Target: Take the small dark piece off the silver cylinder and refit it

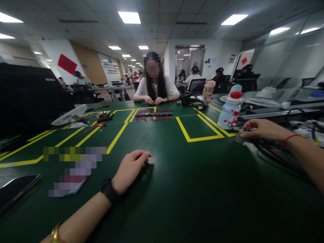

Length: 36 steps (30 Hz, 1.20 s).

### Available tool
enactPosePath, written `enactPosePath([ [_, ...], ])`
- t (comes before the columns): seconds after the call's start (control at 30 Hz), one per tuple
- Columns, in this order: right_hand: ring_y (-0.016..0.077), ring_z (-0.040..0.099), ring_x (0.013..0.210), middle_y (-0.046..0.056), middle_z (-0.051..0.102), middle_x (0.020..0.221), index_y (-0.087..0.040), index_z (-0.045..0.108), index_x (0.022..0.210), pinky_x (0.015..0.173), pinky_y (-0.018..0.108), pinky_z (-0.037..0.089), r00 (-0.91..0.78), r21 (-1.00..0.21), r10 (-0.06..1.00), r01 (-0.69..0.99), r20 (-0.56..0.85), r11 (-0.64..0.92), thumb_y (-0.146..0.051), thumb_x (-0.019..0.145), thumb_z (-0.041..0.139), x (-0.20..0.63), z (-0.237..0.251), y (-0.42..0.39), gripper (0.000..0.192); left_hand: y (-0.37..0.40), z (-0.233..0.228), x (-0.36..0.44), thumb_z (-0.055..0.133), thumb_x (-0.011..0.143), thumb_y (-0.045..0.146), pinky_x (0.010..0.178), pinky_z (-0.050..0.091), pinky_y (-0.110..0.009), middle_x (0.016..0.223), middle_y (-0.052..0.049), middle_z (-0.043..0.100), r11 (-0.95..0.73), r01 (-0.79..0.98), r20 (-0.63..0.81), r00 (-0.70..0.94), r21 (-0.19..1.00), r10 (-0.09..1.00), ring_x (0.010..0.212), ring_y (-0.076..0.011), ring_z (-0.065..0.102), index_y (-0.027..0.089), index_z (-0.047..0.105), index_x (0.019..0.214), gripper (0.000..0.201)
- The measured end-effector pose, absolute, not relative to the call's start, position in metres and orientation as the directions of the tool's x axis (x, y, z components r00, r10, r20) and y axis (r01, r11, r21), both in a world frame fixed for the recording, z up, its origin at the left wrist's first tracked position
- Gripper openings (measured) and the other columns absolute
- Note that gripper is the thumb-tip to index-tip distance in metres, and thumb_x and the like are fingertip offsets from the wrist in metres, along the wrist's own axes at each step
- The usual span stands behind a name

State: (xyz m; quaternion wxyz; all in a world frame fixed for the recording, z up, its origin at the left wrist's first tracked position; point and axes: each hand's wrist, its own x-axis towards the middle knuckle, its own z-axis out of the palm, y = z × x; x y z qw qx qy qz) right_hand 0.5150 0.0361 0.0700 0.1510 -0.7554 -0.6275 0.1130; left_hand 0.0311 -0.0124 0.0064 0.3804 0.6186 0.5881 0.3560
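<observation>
Over the green table (162, 189), my left hand (130, 168) is closed in a pinch. Something tiny and dark shows at its fingertips, too small to name. Off to the right, my right hand (262, 130) has its fingers curled at the top of a small clear container (239, 137). What lies inside the container cannot be made out. Just behind that hand stands a light-blue bottle (225, 114) with red-and-white trim. A bunch of red and blue wired parts (154, 114) lies farther back, in front of a person opposite.
Black cables (270, 152) coil under my right forearm. At the left lie a phone (17, 189) and a blurred-out object (78, 172). Yellow tape (205, 139) marks the table. A white fan (69, 114) and a pink bottle (209, 91) stand farther back. A person (157, 84) sits across.
</observation>
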Motion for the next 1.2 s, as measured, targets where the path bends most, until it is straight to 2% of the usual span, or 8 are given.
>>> enactPosePath([
  [0.37,0.0122,0.055,0.074,0.012,0.062,0.093,-0.011,0.057,0.094,0.07,0.027,0.037,0.17,-0.385,0.985,0.91,0.001,-0.157,-0.044,0.068,0.06,0.508,0.073,0.031,0.043,-0.012,0.005,0.031,0.05,0.078,0.053,0.047,0.032,-0.02,0.064,0.001,0.05,-0.027,0.459,0.007,0.045,0.888,0.999,0.054,-0.0105,0.043,0.018,0.066,0.088,0.039],
  [0.5,0.0156,0.056,0.078,0.013,0.062,0.094,-0.013,0.058,0.092,0.07,0.028,0.037,0.139,-0.376,0.99,0.918,0.009,-0.125,-0.044,0.064,0.065,0.517,0.069,0.037,0.043,-0.012,0.005,0.031,0.05,0.078,0.052,0.045,0.031,-0.02,0.062,0.001,0.048,-0.018,0.458,0.002,0.036,0.889,0.999,0.053,-0.0105,0.042,0.018,0.067,0.088,0.039],
  [0.67,0.0176,0.055,0.08,0.011,0.062,0.091,-0.014,0.059,0.088,0.073,0.029,0.037,0.118,-0.322,0.99,0.943,0.082,-0.086,-0.045,0.055,0.072,0.523,0.064,0.045,0.047,-0.014,0.007,0.033,0.051,0.077,0.052,0.045,0.031,-0.02,0.06,0.002,0.047,-0.018,0.455,0.005,0.03,0.89,1.0,0.052,-0.011,0.042,0.018,0.067,0.086,0.039],
  [0.83,0.0153,0.057,0.077,0.011,0.062,0.093,-0.014,0.056,0.094,0.071,0.028,0.042,0.029,-0.521,0.985,0.851,0.172,0.066,-0.049,0.057,0.072,0.481,0.068,0.04,0.053,-0.013,0.008,0.033,0.05,0.077,0.054,0.046,0.03,-0.02,0.06,0.002,0.047,0.002,0.464,-0.019,0.031,0.886,0.999,0.052,-0.0109,0.041,0.018,0.066,0.088,0.041],
  [0.97,0.0126,0.059,0.07,0.006,0.062,0.086,-0.015,0.053,0.099,0.065,0.027,0.047,-0.145,-0.685,0.971,0.689,0.192,0.238,-0.044,0.062,0.071,0.41,0.067,0.016,0.05,-0.013,0.01,0.034,0.049,0.078,0.054,0.047,0.031,-0.021,0.061,0.002,0.047,-0.006,0.485,-0.015,0.039,0.875,0.999,0.053,-0.0113,0.042,0.017,0.066,0.088,0.041],
  [1.03,0.0124,0.06,0.075,0.005,0.062,0.089,-0.016,0.052,0.1,0.069,0.027,0.05,-0.251,-0.754,0.946,0.577,0.203,0.315,-0.04,0.066,0.068,0.371,0.061,-0.001,0.044,-0.015,0.011,0.035,0.049,0.079,0.053,0.048,0.031,-0.022,0.061,0.002,0.048,-0.015,0.492,-0.007,0.044,0.87,0.999,0.054,-0.0117,0.043,0.017,0.065,0.087,0.04],
  [1.2,0.0125,0.058,0.088,0.005,0.06,0.099,-0.018,0.054,0.1,0.081,0.029,0.049,-0.424,-0.73,0.847,0.46,0.32,0.506,-0.03,0.073,0.063,0.302,0.04,-0.042,0.03,-0.017,0.014,0.038,0.049,0.079,0.052,0.052,0.033,-0.023,0.064,0.002,0.052,-0.038,0.501,0.01,0.058,0.865,0.998,0.055,-0.0126,0.046,0.018,0.065,0.086,0.039],
])
